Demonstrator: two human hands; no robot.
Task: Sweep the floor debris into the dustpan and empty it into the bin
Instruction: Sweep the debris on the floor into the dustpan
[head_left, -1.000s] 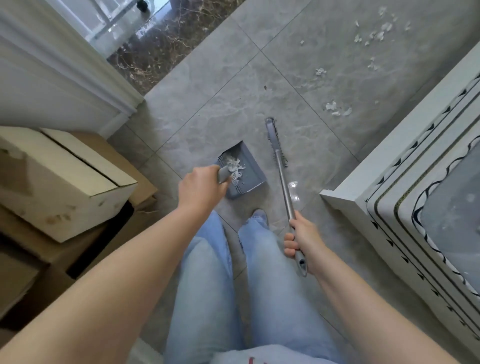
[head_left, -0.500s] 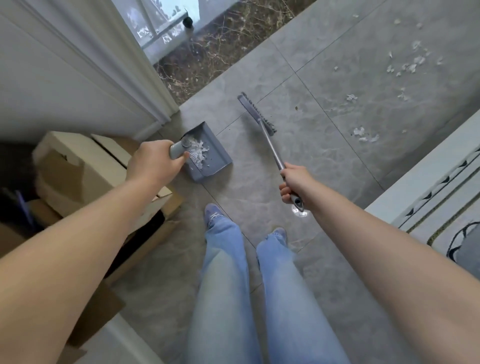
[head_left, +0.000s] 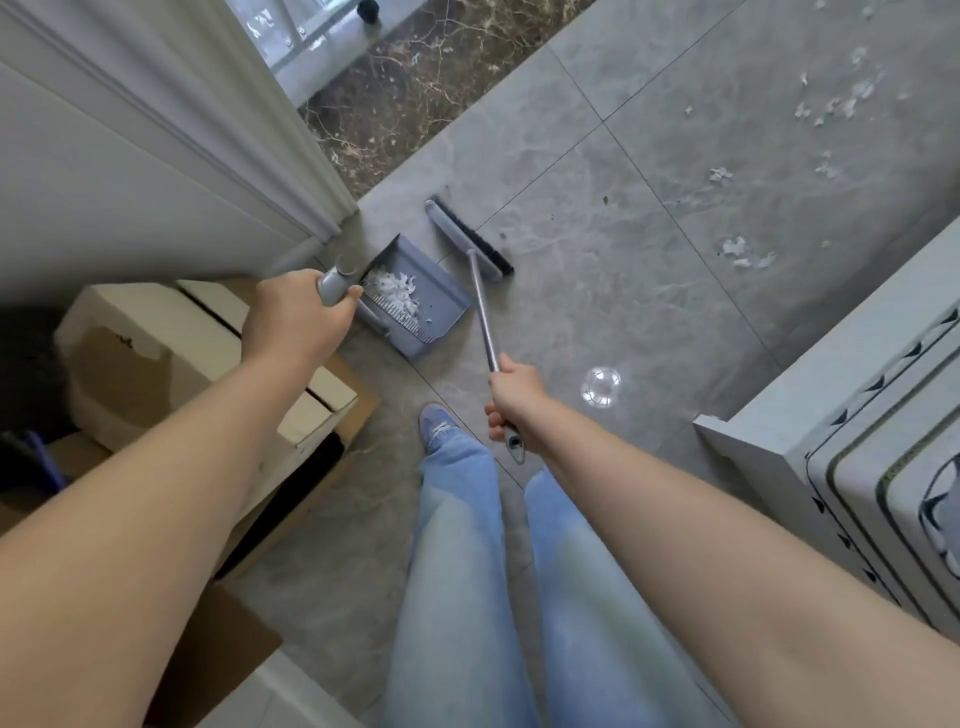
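Gripping the dustpan (head_left: 415, 306) by its handle, the left hand (head_left: 296, 317) holds it beside the boxes (head_left: 171, 353), white scraps inside. The right hand (head_left: 511, 397) is closed around the broom (head_left: 480, 306) shaft. More debris (head_left: 743, 254) lies scattered on the floor (head_left: 623, 291) toward the far right corner.

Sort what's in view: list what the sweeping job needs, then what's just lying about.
For the job:
- dustpan, in left hand, holding white scraps
- broom, in right hand
- debris left on the floor

Lying about:
- cardboard boxes
- white cabinet

No bin in view.
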